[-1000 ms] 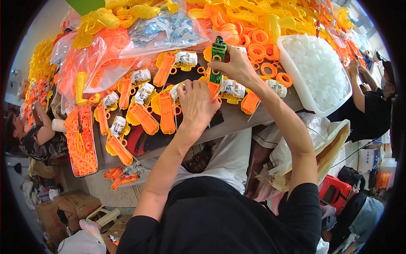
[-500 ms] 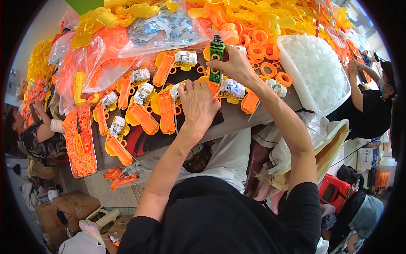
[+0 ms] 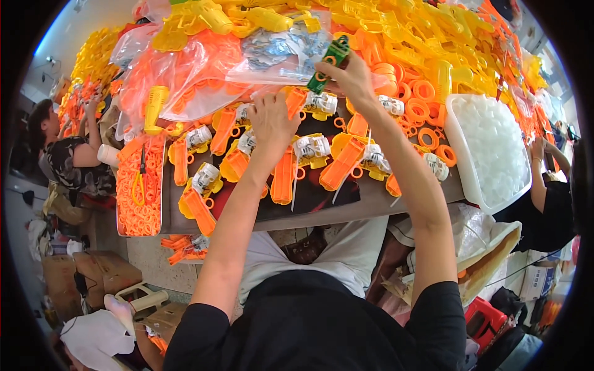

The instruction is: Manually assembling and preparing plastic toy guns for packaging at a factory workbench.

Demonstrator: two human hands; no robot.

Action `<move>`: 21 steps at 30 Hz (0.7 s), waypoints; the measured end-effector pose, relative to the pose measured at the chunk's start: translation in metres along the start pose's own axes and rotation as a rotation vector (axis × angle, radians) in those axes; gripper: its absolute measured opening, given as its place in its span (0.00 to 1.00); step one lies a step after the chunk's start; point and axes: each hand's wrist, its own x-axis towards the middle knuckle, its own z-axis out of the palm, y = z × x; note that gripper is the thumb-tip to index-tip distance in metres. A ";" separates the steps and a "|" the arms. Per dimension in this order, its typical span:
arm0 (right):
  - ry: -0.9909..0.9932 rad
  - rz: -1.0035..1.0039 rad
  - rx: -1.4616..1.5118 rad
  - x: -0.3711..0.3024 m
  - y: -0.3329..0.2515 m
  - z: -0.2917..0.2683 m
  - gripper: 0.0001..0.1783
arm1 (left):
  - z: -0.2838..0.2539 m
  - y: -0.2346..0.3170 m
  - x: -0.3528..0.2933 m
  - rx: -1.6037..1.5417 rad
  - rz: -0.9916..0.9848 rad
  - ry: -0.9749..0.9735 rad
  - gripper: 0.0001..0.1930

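My right hand (image 3: 352,77) grips a slim green-and-black hand tool (image 3: 328,65), with orange rings showing against it. The tool is tilted above the back row of parts; its exact kind is unclear. My left hand (image 3: 274,120) curls palm-down at an orange toy part (image 3: 296,101) joined to a white mechanism (image 3: 322,104) in a yellow shell. Its fingertips are partly hidden. Several similar toy assemblies lie around my hands, among them one with an orange handle (image 3: 342,164) in front and another (image 3: 198,210) at the left edge.
A long tray of small orange parts (image 3: 139,204) holds yellow-handled pliers (image 3: 141,185). White pieces fill a white bin (image 3: 461,154) on the right. Yellow shells (image 3: 402,34) and bagged orange parts (image 3: 198,68) pile up behind. Two people sit at either side.
My left hand has shifted left and away, from a front assembly to one farther back. The green tool has been raised and tilted. The whole view has also shifted.
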 end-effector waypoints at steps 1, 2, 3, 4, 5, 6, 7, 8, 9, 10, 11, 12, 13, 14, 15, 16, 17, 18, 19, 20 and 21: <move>0.013 -0.041 -0.055 0.007 0.006 0.011 0.21 | 0.010 -0.007 0.003 0.017 0.015 0.004 0.29; 0.026 -0.072 -0.114 0.014 0.016 0.017 0.22 | 0.014 -0.007 0.006 0.015 0.017 0.003 0.29; 0.026 -0.074 -0.113 0.020 0.026 0.022 0.22 | 0.016 -0.005 0.008 -0.045 0.028 -0.017 0.30; 0.030 -0.045 -0.118 0.025 0.035 0.027 0.24 | 0.018 -0.003 0.010 -0.106 0.039 -0.037 0.30; 0.026 -0.017 -0.120 0.028 0.036 0.033 0.26 | 0.019 -0.005 0.013 -0.110 0.015 -0.091 0.28; 0.018 -0.018 -0.119 0.030 0.037 0.037 0.26 | 0.020 -0.008 0.013 -0.108 0.008 -0.090 0.28; 0.017 -0.002 -0.162 0.031 0.038 0.039 0.27 | 0.020 -0.010 0.013 -0.119 0.022 -0.076 0.26; 0.018 0.014 -0.207 0.032 0.039 0.040 0.27 | 0.021 -0.011 0.014 -0.133 0.040 -0.063 0.24; 0.015 0.015 -0.210 0.033 0.040 0.041 0.27 | 0.022 -0.011 0.014 -0.136 0.036 -0.063 0.24; 0.011 -0.001 -0.265 0.033 0.041 0.042 0.27 | 0.023 -0.010 0.013 -0.136 0.039 -0.026 0.23; 0.010 -0.017 -0.320 0.033 0.043 0.041 0.26 | 0.023 -0.009 0.013 -0.138 0.044 0.012 0.22; 0.010 -0.016 -0.324 0.034 0.044 0.041 0.26 | 0.024 -0.008 0.013 -0.142 0.043 0.012 0.22; 0.014 -0.028 -0.310 0.035 0.046 0.041 0.26 | 0.024 -0.008 0.014 -0.115 0.054 0.013 0.22; 0.018 -0.039 -0.294 0.035 0.045 0.041 0.26 | 0.023 -0.007 0.014 -0.086 0.064 0.014 0.21; 0.018 -0.037 -0.297 0.035 0.045 0.042 0.26 | 0.021 -0.006 0.014 -0.089 0.064 0.012 0.21; 0.013 -0.039 -0.294 0.035 0.045 0.042 0.27 | 0.020 -0.004 0.014 -0.088 0.048 -0.019 0.20; 0.007 -0.044 -0.290 0.035 0.044 0.043 0.28 | 0.019 -0.004 0.014 -0.086 0.032 -0.048 0.20; 0.007 -0.043 -0.291 0.034 0.042 0.042 0.28 | 0.019 -0.004 0.013 -0.088 0.032 -0.049 0.20; -0.003 -0.058 -0.310 0.034 0.041 0.042 0.28 | 0.019 -0.003 0.012 -0.097 0.041 -0.028 0.20; -0.013 -0.076 -0.328 0.034 0.041 0.042 0.29 | 0.019 -0.004 0.012 -0.105 0.050 -0.006 0.20; -0.015 -0.076 -0.327 0.034 0.041 0.043 0.29 | 0.020 -0.004 0.011 -0.104 0.048 -0.006 0.20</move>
